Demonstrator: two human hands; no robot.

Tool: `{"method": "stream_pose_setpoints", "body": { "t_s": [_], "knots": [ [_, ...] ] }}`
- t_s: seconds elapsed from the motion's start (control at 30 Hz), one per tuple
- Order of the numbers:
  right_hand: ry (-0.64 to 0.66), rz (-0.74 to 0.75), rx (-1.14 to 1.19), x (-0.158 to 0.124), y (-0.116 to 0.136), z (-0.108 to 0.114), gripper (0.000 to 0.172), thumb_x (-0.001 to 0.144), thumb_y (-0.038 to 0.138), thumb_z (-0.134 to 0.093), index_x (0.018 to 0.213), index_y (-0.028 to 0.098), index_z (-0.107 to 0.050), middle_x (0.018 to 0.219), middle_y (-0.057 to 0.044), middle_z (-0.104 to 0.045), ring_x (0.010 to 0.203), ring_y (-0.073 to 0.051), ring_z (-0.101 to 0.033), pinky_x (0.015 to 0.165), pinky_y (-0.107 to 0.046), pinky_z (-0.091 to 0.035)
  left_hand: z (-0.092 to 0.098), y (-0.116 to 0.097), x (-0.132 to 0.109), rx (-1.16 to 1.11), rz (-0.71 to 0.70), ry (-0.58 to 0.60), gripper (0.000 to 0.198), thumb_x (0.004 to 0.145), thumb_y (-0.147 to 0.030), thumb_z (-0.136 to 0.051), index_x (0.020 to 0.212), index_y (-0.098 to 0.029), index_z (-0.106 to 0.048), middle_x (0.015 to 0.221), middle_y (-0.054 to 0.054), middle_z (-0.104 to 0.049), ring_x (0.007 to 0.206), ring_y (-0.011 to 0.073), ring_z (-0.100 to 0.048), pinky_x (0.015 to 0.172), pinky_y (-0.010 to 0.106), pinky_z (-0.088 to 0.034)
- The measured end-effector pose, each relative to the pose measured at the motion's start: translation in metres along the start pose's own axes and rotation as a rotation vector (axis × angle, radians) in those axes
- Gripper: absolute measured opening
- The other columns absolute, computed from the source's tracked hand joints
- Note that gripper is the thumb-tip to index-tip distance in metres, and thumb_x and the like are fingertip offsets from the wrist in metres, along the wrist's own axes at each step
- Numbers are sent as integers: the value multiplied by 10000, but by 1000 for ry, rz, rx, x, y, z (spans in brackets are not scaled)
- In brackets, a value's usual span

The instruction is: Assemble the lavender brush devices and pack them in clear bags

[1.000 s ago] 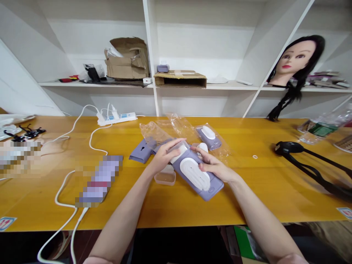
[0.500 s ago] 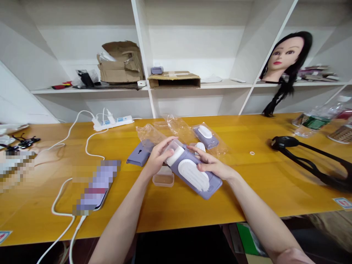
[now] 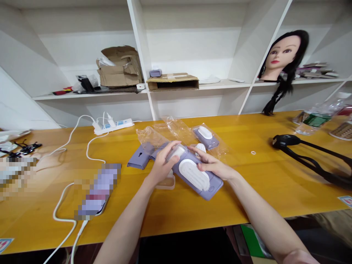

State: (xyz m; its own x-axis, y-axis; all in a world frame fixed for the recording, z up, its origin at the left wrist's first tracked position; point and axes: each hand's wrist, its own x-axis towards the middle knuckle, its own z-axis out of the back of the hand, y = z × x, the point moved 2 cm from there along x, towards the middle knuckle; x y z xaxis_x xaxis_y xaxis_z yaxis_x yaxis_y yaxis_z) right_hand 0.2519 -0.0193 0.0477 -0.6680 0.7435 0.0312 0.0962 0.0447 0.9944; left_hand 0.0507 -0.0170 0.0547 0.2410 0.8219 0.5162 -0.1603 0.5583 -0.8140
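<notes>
Both hands hold a purple, box-shaped brush [image 3: 214, 187] with a white oval bristle pad, tilted above the table. My left hand [image 3: 162, 165] is closed around its upper left end, where a clear plastic cover [image 3: 180, 149] encloses something white. With fingers along the far side and thumb by the bristles, my right hand [image 3: 211, 167] grips the body. Below my left hand lies a small clear plastic tray [image 3: 168, 183], partly hidden. A purple shell [image 3: 139, 157] with a dark slot rests to the left. Behind my right hand is a small white ribbed piece [image 3: 200, 148].
A second purple brush [image 3: 207, 139] lies among crumpled clear bags [image 3: 176, 126]. A phone [image 3: 103, 189] with a white cable is left; a power strip [image 3: 114, 125] stands behind. Right are a small ring [image 3: 253, 152], a black headband-like frame [image 3: 310, 154] and plastic bottles [image 3: 313, 121].
My left hand and the clear cover have shifted toward the purple body. Less of the white part shows between them. The right hand keeps its grip.
</notes>
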Motion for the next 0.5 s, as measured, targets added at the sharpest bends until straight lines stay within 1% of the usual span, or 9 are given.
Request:
{"method": "stream_pose_setpoints", "body": {
  "t_s": [0.07,0.2,0.37,0.5],
  "knots": [
    [-4,2,-6,0,-1,1,764,744,320,-679,1406,290,-299,1164,-33,-562,962,-157,-565,818,-284,-442,-2,0,-1,50,-29,9,402,827,-346,-504,1191,-177,-519,1187,78,-582,1067,217,-528,937,319,-371],
    [3,8,-4,1,-2,1,744,756,303,-669,1405,295,-306,1232,-37,-539,1003,-156,-554,855,-289,-435,-4,4,-2,60,-42,41,391,854,-356,-468,1205,-187,-503,1202,71,-578,1090,215,-525,951,323,-359],
    [2,-10,11,1,-3,2,747,767,294,-658,1416,286,-289,1267,-45,-524,1018,-157,-552,861,-287,-434,-6,6,-2,54,-58,29,380,885,-353,-382,1203,-181,-500,1198,72,-583,1097,213,-523,949,321,-354],
    [4,-17,-10,1,-2,3,742,761,277,-658,1412,283,-302,1333,-42,-478,1104,-172,-508,901,-293,-416,-8,6,-2,49,-65,29,390,886,-349,-356,1205,-176,-501,1193,77,-590,1094,219,-530,948,333,-363]
  ]
}}
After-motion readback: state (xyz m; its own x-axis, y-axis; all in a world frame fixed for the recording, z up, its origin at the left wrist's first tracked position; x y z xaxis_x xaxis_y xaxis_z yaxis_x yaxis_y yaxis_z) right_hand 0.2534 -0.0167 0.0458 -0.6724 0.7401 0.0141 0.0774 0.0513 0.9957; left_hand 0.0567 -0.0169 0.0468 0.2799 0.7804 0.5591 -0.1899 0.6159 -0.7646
